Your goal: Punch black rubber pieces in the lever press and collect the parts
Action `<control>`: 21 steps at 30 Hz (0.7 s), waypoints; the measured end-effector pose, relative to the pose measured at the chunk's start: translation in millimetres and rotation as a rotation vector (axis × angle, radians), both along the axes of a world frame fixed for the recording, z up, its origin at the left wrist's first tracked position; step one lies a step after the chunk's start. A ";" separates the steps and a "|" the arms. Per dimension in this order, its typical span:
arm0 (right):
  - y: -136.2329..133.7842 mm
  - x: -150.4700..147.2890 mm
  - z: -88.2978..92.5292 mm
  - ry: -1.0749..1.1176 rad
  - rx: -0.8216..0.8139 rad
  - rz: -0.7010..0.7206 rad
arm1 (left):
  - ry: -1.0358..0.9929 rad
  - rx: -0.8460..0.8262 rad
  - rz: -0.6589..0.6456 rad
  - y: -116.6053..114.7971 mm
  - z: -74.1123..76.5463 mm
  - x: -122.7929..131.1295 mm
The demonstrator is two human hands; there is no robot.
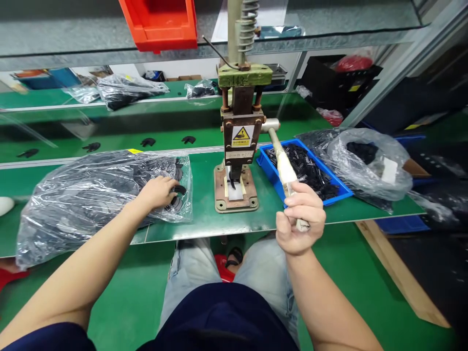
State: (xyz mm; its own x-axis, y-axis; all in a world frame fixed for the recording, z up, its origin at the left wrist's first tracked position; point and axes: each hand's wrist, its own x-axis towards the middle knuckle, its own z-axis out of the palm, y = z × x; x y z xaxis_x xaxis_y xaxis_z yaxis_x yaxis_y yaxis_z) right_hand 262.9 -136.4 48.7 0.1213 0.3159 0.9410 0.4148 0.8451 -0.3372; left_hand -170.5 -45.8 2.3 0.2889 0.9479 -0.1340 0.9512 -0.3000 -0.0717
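Observation:
My left hand (160, 191) is at the mouth of a large clear plastic bag (91, 195), its fingers closed on a black curved part (179, 189). More such parts lie around it in the bag. My right hand (302, 214) is wrapped round the taped lever handle (285, 165) of a hand press (241, 126), near the handle's lower end. Under the ram, a small black piece (233, 184) sits on the light metal block of the press base (221, 190).
Right of the press stands a blue tray (341, 191) of small black parts, beside an open clear bag (391, 175). Several black curved parts (148, 142) lie on the green surface behind. An orange bin (168, 36) sits on the metal shelf above.

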 end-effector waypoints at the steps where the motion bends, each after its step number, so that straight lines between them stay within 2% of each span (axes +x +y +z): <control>1: -0.3 0.7 0.2 -0.008 -0.003 -0.002 | 0.040 -0.013 -0.020 5.9 -1.0 2.7; 4: -1.9 2.7 0.9 -0.030 -0.016 0.003 | 0.123 -0.074 -0.059 24.4 -0.2 9.6; 8: -4.1 3.3 1.0 -0.040 -0.041 -0.008 | 0.108 -0.133 -0.074 39.9 3.9 14.7; 15: -3.6 2.4 -0.3 -0.036 -0.038 -0.017 | 0.153 -0.193 -0.090 48.0 4.2 2.9; 21: -3.4 1.2 -0.1 -0.025 -0.023 -0.008 | 0.005 -0.198 -0.030 54.0 -0.6 4.7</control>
